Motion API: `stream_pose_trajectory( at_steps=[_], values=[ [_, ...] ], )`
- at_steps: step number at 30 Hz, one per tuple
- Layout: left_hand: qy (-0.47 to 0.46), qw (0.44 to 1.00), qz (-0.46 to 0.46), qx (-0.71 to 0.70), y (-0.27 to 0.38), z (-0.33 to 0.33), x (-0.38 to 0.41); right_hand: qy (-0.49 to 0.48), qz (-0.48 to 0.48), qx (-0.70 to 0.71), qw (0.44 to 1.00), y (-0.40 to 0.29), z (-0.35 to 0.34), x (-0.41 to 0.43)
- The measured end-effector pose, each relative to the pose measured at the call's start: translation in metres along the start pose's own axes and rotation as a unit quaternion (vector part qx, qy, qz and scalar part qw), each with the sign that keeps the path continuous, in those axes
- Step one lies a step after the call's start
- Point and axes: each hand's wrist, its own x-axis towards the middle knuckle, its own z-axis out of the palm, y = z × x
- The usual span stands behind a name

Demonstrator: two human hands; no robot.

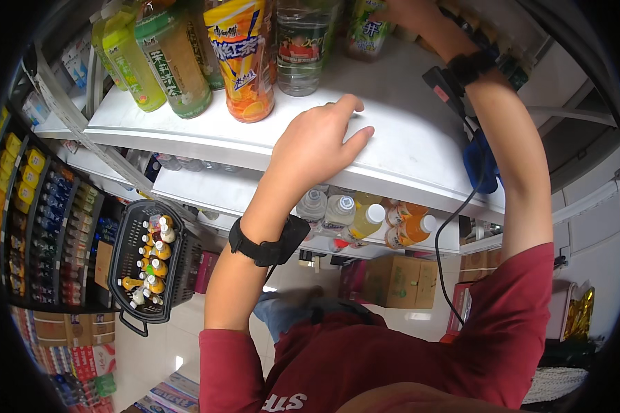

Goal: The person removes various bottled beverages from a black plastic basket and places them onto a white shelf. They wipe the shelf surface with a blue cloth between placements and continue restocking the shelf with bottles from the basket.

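Note:
My left hand (320, 137) hovers over, or rests lightly on, the front part of the white shelf (392, 129). Nothing is in it, and the thumb and forefinger are apart. At the top edge of the view my right hand (411, 15) grips a green-labelled drink bottle (366, 31) standing on that shelf; part of this hand is cut off. Left of it stand a clear water bottle (300, 51), a yellow-labelled iced tea bottle (245, 67), a green-capped jasmine tea bottle (178, 72) and a pale green tea bottle (134, 67).
Below, a lower shelf (206, 191) holds several capped bottles (369, 219). A black basket (186, 268) with small juice bottles stands at the left, near a stocked drinks rack (57, 222). Cardboard boxes (408, 281) sit on the floor. A black cable (439, 253) hangs by my right arm.

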Motion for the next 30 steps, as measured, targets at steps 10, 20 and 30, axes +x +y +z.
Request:
stream_pose_trajectory(
  at_steps=[10, 20, 30],
  values=[
    [-0.003, 1.0, 0.005, 0.019, 0.002, -0.002, -0.001, 0.023, -0.009, 0.027, 0.999, 0.022, 0.045, 0.039],
    [-0.007, 0.999, 0.023, 0.022, 0.003, 0.002, 0.003, 0.012, -0.037, 0.079, 0.996, 0.03, 0.004, 0.023],
    [-0.038, 0.999, -0.008, 0.005, 0.005, -0.007, -0.001, -0.293, 0.045, 0.208, 0.932, 0.071, -0.051, -0.156]
  ],
)
